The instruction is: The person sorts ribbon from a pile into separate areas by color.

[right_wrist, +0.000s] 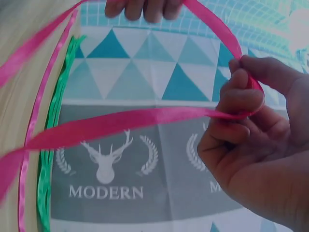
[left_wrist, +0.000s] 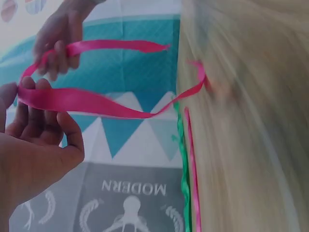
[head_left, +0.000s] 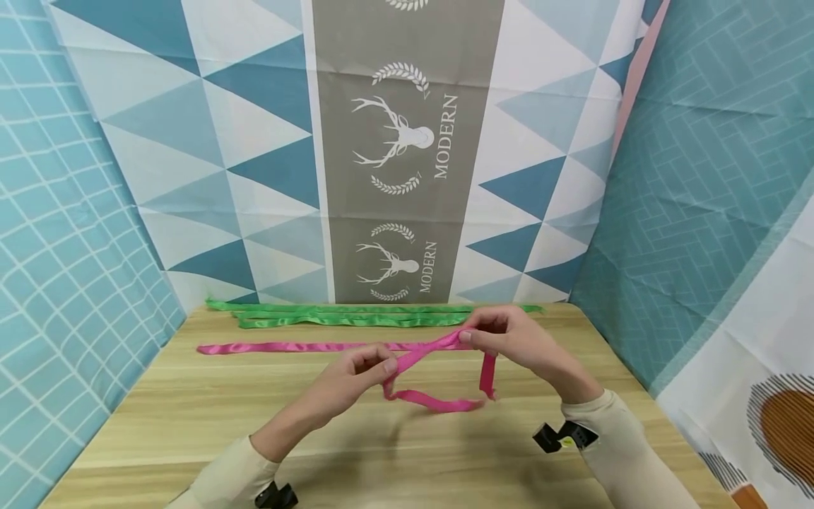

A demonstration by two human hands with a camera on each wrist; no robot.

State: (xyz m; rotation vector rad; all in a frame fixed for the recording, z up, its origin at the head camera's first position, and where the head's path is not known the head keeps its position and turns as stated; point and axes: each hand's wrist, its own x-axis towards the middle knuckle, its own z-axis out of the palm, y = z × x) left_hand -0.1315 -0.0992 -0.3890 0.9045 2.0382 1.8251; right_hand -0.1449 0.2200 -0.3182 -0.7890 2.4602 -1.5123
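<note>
A pink ribbon is stretched between both hands above the table, its two ends dangling. My left hand pinches it between thumb and fingers, lower and nearer than the other. Up and to the right, my right hand pinches the same ribbon. The right wrist view has the ribbon passing through the curled fingers of the right hand. In the left wrist view, one tail hangs from the left hand. Behind the hands, a second pink ribbon lies straight across the table.
Several green ribbons lie side by side along the table's back edge. A wood-grain table spreads below the hands. Patterned cloth hangs behind it, with tiled blue cloth on the left and teal cloth on the right.
</note>
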